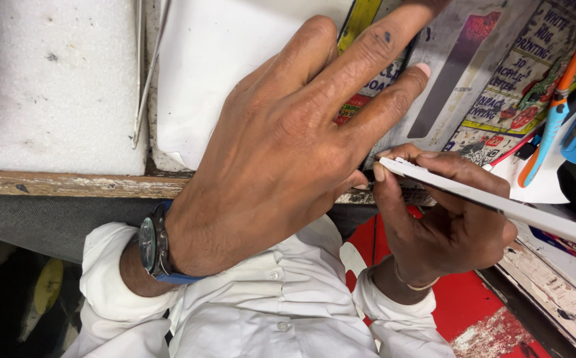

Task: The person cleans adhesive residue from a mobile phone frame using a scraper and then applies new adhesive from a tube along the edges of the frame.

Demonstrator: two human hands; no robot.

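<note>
A thin white strip (500, 205), long and flat, is lying across the near right part of the desk, its long axis running from the near right edge up and leftward, with its pointed end aiming at the desk's front edge near the middle. The right hand (443, 222) is closing around the strip in a pinch, thumb and curled fingers gripping it close to the pointed end, the rest of the strip projecting past the palm toward the right. The left hand (281, 152) is spreading wide open and pressing flat, palm down, on a white sheet (215, 59) at the front edge of the desk, fingers reaching onto printed paper (500, 79) beyond; it is grasping nothing. A wristwatch (154, 246) with a blue band is sitting on the left wrist above a white shirt cuff (112, 265). A white foam block (56, 86) is occupying the far left corner. The worn wooden desk edge (69, 184) is crossing the view, and a blue-and-orange tool (556, 113) is lying at the right edge. Red flooring (463, 298) is showing below.
</note>
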